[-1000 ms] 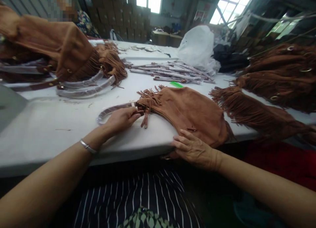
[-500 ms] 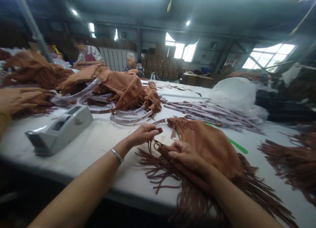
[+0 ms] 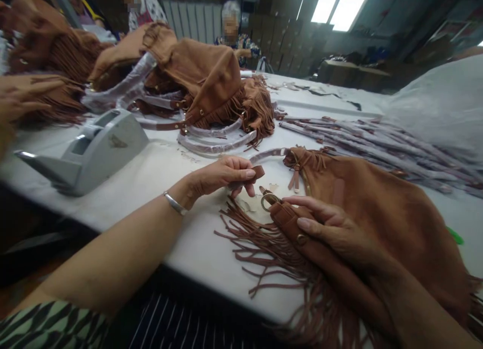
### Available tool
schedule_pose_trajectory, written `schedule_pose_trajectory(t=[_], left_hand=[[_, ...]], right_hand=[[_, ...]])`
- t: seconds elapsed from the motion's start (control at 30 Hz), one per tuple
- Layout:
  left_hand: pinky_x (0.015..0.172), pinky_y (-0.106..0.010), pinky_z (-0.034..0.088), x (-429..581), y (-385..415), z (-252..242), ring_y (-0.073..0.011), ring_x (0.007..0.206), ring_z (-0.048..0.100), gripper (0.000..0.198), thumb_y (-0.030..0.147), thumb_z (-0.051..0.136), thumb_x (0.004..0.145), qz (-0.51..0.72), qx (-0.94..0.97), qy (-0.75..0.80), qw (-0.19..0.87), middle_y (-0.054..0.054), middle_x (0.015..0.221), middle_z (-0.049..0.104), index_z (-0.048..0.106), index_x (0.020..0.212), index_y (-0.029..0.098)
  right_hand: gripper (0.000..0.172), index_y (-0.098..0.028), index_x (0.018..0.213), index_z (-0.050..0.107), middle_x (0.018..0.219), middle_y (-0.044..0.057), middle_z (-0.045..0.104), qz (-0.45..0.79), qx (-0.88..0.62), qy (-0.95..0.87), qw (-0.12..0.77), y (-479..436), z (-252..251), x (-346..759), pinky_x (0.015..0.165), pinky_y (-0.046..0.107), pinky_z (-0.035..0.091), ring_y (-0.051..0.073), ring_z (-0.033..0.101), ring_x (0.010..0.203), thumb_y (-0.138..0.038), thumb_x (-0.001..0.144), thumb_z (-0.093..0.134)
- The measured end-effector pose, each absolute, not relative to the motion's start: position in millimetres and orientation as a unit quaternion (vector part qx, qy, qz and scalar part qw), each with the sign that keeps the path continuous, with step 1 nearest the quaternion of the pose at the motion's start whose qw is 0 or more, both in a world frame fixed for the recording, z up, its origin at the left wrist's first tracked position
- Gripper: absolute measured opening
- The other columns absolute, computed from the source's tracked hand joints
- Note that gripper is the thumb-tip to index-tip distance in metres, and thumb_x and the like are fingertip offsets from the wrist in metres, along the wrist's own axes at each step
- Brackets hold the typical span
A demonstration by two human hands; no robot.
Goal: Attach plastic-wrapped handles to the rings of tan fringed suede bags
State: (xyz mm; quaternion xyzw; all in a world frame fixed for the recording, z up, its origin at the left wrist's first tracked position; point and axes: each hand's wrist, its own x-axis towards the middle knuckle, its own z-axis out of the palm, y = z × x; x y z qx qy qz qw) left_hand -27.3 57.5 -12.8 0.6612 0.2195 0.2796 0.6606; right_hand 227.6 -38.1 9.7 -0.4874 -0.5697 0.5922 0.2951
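A brown fringed handbag lies on the table in front of me, its fringe spread toward the near edge. My left hand pinches the brown end of a plastic-wrapped strap, just left of the bag. With fingers and thumb, my right hand grips the bag's leather edge beside a metal ring. Between my hands there is a small gap, with the ring in it. My right palm and forearm cover part of the bag.
A grey tape dispenser stands at the left. Behind it are piled brown handbags. Wrapped straps lie at the back right beside white plastic. Another person's hand is at the left edge; people sit beyond the table.
My view has tilted down and come closer to the bag. The left hand still pinches the strap end, which now stands apart from the ring; the right hand keeps its hold.
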Motion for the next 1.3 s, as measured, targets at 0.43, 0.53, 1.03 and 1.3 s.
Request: schedule_pose_trajectory(t=[0.43, 0.53, 1.03, 1.3], left_hand=[[0.047, -0.017, 0.040, -10.5, 51.2, -21.9, -0.0073, 0.048, 0.052, 0.029, 0.037, 0.056, 0.084, 0.257, 0.653, 0.213, 0.679, -0.006, 0.067, 0.061, 0.054, 0.087, 0.008], [0.044, -0.015, 0.038, -12.8, 52.6, -22.3, -0.0059, 0.046, 0.050, 0.030, 0.038, 0.055, 0.085, 0.288, 0.631, 0.221, 0.685, -0.004, 0.065, 0.060, 0.056, 0.089, 0.008], [0.038, -0.013, 0.031, 0.5, 41.3, -22.1, -0.0032, 0.042, 0.038, 0.027, 0.034, 0.063, 0.079, 0.295, 0.600, 0.253, 0.700, 0.003, 0.056, 0.047, 0.046, 0.078, 0.013], [0.036, -0.014, 0.030, 0.9, 43.5, -23.4, -0.0034, 0.039, 0.040, 0.028, 0.035, 0.063, 0.079, 0.287, 0.607, 0.262, 0.693, 0.000, 0.057, 0.052, 0.047, 0.076, 0.011]], right_hand=[[0.041, -0.021, 0.119, 0.056, 0.120, 0.008, 0.059, 0.661, -0.465, -0.460, 0.367, -34.4, 16.3, 223.7, 0.089, 0.024, 0.050, 0.018, 0.060, 0.102, -0.015, 0.079, 0.063], [0.042, -0.022, 0.120, 0.055, 0.119, 0.008, 0.060, 0.652, -0.475, -0.467, 0.362, -34.8, 14.9, 224.4, 0.086, 0.024, 0.051, 0.017, 0.062, 0.099, -0.017, 0.079, 0.063], [0.044, -0.022, 0.122, 0.054, 0.117, 0.008, 0.061, 0.634, -0.489, -0.490, 0.345, -37.3, 14.4, 220.6, 0.088, 0.030, 0.050, 0.020, 0.062, 0.098, -0.022, 0.079, 0.064], [0.044, -0.022, 0.121, 0.055, 0.118, 0.009, 0.060, 0.650, -0.485, -0.480, 0.333, -37.6, 14.4, 218.6, 0.091, 0.032, 0.048, 0.022, 0.061, 0.102, -0.024, 0.079, 0.064]])
